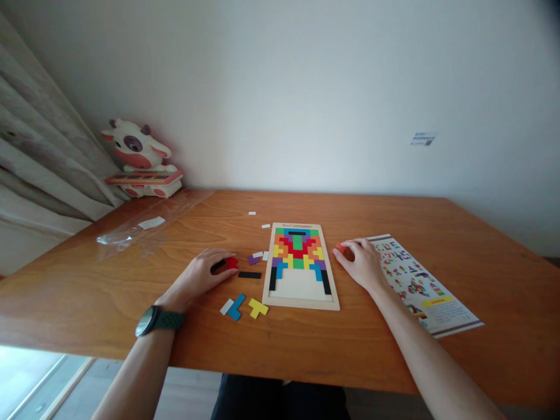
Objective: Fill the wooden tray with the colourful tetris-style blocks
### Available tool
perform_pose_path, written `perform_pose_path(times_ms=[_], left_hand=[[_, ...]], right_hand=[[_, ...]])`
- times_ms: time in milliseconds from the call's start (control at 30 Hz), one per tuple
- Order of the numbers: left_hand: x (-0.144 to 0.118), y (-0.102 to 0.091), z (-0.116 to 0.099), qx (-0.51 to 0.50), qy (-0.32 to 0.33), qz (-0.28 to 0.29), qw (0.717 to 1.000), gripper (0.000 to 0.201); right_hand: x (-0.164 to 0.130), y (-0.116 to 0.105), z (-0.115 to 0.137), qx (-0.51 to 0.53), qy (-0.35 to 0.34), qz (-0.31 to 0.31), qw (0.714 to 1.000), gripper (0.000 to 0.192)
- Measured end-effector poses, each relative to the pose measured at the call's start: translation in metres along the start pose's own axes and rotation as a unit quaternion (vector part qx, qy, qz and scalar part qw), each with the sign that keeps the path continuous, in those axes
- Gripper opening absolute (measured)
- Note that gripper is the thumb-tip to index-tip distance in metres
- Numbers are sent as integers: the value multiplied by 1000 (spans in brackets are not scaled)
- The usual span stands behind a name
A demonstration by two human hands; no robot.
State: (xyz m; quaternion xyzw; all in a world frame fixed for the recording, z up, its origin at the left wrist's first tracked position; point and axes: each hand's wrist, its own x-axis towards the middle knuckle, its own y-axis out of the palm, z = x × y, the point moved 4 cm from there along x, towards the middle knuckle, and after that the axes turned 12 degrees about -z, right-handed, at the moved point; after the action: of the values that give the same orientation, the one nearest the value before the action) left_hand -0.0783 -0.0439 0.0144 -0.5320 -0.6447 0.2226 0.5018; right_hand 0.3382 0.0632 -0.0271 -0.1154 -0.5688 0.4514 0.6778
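Note:
My left hand (202, 273) rests on the table left of the puzzle board, its thumb and fingers curled round a red puzzle piece (231, 263). Under its arched fingers lies a black piece (217, 266), partly hidden. On the other side of the board, my right hand (362, 261) pinches an orange puzzle piece (340, 247), mostly covered by the fingertips. The wooden puzzle board (301, 303) is filled with coloured pieces in its upper part and along both sides; its lower middle shows bare pale wood.
Loose on the table are a black bar (249, 275), a purple piece (254, 260), a blue piece (235, 308), a yellow piece (258, 308) and several white ones. A printed pattern sheet (420, 286) lies right. Clear plastic wrap (131, 233) and a cow toy (142, 160) are left.

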Motion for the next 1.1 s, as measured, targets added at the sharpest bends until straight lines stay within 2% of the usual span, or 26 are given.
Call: perform_pose_path(times_ms=[367, 600, 900, 1100], left_hand=[[-6, 9, 0, -56, -58, -15, 997, 43], [2, 10, -9, 5, 20, -36, 999, 46], [6, 20, -6, -18, 13, -22, 1000, 33], [4, 23, -2, -57, -18, -29, 998, 34]], right_hand=[[1, -1, -2, 21, 5, -14, 1000, 35], [1, 0, -3, 31, 11, -12, 999, 32], [1, 3, -6, 33, 0, -27, 999, 32], [2, 1, -5, 34, 1, -21, 999, 30]])
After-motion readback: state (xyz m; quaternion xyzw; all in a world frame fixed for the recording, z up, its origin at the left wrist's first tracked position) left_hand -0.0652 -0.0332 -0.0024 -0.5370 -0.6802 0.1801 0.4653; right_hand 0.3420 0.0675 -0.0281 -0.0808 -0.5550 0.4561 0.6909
